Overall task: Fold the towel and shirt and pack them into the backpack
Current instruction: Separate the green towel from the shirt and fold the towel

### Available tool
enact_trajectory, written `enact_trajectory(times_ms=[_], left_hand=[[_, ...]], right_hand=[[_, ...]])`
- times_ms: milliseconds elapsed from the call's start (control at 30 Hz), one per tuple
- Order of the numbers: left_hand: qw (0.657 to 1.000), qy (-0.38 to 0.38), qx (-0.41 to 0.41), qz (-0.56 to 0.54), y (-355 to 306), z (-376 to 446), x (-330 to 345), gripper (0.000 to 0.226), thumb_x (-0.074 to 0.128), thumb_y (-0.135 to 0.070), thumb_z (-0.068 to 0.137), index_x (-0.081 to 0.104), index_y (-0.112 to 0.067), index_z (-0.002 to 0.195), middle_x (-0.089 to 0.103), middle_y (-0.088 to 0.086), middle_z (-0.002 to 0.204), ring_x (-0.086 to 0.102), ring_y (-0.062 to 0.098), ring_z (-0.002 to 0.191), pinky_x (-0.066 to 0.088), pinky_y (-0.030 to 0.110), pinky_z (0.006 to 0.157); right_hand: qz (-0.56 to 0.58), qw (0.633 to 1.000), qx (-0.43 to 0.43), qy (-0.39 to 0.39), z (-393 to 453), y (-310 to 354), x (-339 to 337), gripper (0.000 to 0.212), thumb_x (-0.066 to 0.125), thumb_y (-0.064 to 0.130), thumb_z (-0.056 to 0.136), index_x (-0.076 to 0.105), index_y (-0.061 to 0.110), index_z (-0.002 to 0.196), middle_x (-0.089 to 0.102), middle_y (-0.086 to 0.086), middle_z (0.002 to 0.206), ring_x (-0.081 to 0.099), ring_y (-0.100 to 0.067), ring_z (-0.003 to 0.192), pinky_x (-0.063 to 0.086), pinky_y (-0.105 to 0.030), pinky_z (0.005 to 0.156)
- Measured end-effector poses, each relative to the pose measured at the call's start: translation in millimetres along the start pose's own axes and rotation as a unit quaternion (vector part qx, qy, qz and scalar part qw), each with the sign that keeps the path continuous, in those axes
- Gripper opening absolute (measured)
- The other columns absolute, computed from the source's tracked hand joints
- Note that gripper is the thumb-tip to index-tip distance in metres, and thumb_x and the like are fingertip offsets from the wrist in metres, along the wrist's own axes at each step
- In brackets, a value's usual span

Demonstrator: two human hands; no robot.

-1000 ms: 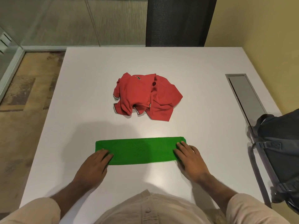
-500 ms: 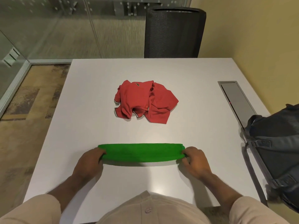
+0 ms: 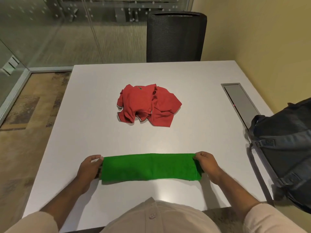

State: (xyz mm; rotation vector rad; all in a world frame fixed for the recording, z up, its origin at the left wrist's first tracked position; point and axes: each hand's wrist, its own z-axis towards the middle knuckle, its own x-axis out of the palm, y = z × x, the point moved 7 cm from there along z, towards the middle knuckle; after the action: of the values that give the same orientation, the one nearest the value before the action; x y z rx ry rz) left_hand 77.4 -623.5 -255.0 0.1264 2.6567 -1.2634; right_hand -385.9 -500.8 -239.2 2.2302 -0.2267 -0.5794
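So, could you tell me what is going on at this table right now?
A person is folding a green towel on the white table. The left hand grips its left end and the right hand grips its right end; the towel is already a narrow strip. The red shirt lies crumpled and untouched farther back. The backpack sits at the table's right edge, with nothing packed yet.

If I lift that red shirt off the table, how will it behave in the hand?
The red shirt lies in a crumpled heap with loose folds, so it is probably floppy and will likely droop and unfurl when lifted. It looks like thin fabric, so probably light. Pushed, it would likely bunch rather than slide whole.
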Motion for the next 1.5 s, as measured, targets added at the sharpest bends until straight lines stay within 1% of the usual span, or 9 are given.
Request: enact_trajectory(times_ms=[133, 300, 500, 833, 1067, 1167, 1300, 1400, 1500], left_hand=[[0.999, -0.027, 0.019, 0.023, 14.2, -7.5, 7.1, 0.026, 0.069, -0.019, 0.092, 0.059, -0.009, 0.113, 0.068, 0.015, 0.102, 0.065, 0.028, 0.083, 0.054, 0.037, 0.074], [0.987, -0.009, 0.092, 0.13, 13.8, -14.8, 13.9, 0.031, 0.081, -0.016, 0.08, 0.062, -0.019, 0.103, 0.066, 0.006, 0.107, 0.061, 0.022, 0.104, 0.053, 0.042, 0.089], [0.984, 0.011, 0.087, 0.155, 11.2, -18.7, 22.7, 0.038, 0.076, 0.004, 0.077, 0.065, -0.021, 0.104, 0.066, 0.007, 0.107, 0.061, 0.021, 0.099, 0.051, 0.033, 0.078], [0.993, 0.045, 0.047, 0.098, -1.1, -21.9, 17.1, 0.044, 0.068, 0.016, 0.079, 0.069, -0.011, 0.114, 0.069, 0.014, 0.11, 0.066, 0.027, 0.099, 0.052, 0.033, 0.088], [0.974, 0.08, 0.152, 0.145, -56.9, -62.0, 44.4, 0.053, 0.067, 0.015, 0.076, 0.063, -0.014, 0.12, 0.06, -0.001, 0.09, 0.059, 0.001, 0.068, 0.047, 0.011, 0.055], [0.958, 0.099, 0.22, 0.156, -85.6, -84.7, 67.8, 0.057, 0.073, 0.006, 0.067, 0.063, -0.014, 0.119, 0.056, 0.002, 0.114, 0.057, -0.006, 0.073, 0.047, 0.008, 0.064], [0.925, 0.132, 0.296, 0.198, -108.6, -108.5, 109.9, 0.06, 0.072, -0.011, 0.058, 0.065, -0.015, 0.117, 0.054, 0.001, 0.118, 0.054, 0.002, 0.083, 0.045, 0.011, 0.081], [0.904, 0.162, 0.332, 0.215, -117.7, -129.0, 149.6, 0.062, 0.074, -0.02, 0.059, 0.066, -0.015, 0.119, 0.056, -0.003, 0.114, 0.052, 0.004, 0.082, 0.048, 0.021, 0.087], [0.92, 0.235, 0.264, 0.17, -111.6, -142.3, 185.1, 0.064, 0.074, -0.029, 0.063, 0.061, -0.022, 0.126, 0.062, -0.008, 0.095, 0.058, 0.002, 0.076, 0.054, 0.029, 0.085]], right_hand=[[-0.093, 0.993, 0.003, -0.066, 2.7, -8.0, 1.2, 0.013, 0.064, 0.016, 0.087, 0.063, 0.009, 0.098, 0.067, -0.009, 0.096, 0.063, -0.026, 0.089, 0.052, -0.038, 0.079], [-0.33, 0.925, -0.145, -0.119, -20.7, 24.0, 14.7, 0.045, 0.065, 0.025, 0.087, 0.056, 0.014, 0.13, 0.059, -0.009, 0.126, 0.052, -0.032, 0.117, 0.043, -0.041, 0.097], [-0.401, 0.859, -0.313, 0.059, -56.3, 55.8, 103.1, 0.042, 0.06, 0.032, 0.09, 0.057, 0.024, 0.131, 0.057, -0.001, 0.116, 0.05, -0.022, 0.108, 0.044, -0.036, 0.092], [-0.548, 0.782, -0.253, 0.156, -48.9, 29.7, 166.6, 0.075, 0.068, 0.041, 0.085, 0.03, 0.031, 0.149, 0.039, -0.008, 0.136, 0.042, -0.028, 0.122, 0.045, -0.041, 0.1], [-0.549, 0.786, -0.237, 0.159, -43.2, 30.4, 167.4, 0.085, 0.071, 0.045, 0.08, 0.025, 0.032, 0.15, 0.037, -0.008, 0.135, 0.041, -0.029, 0.122, 0.047, -0.043, 0.098], [-0.419, 0.866, -0.205, 0.18, -37.5, 28.8, 163.2, 0.093, 0.077, 0.05, 0.072, 0.03, 0.033, 0.15, 0.042, -0.007, 0.133, 0.044, -0.025, 0.121, 0.045, -0.04, 0.102], [0.009, 0.975, -0.039, 0.218, -51.7, 37.6, 143.1, 0.068, 0.075, 0.049, 0.08, 0.048, 0.028, 0.139, 0.056, -0.003, 0.129, 0.058, -0.015, 0.112, 0.052, -0.03, 0.088], [0.219, 0.924, 0.09, 0.3, -69.8, 45.6, 140.0, 0.084, 0.065, 0.072, 0.074, 0.053, 0.018, 0.137, 0.061, -0.007, 0.117, 0.061, -0.025, 0.103, 0.053, -0.041, 0.084], [0.378, 0.84, 0.119, 0.37, -87.7, 62.7, 131.0, 0.076, 0.045, 0.07, 0.089, 0.061, 0.009, 0.133, 0.058, -0.017, 0.136, 0.054, -0.038, 0.125, 0.038, -0.056, 0.11]])
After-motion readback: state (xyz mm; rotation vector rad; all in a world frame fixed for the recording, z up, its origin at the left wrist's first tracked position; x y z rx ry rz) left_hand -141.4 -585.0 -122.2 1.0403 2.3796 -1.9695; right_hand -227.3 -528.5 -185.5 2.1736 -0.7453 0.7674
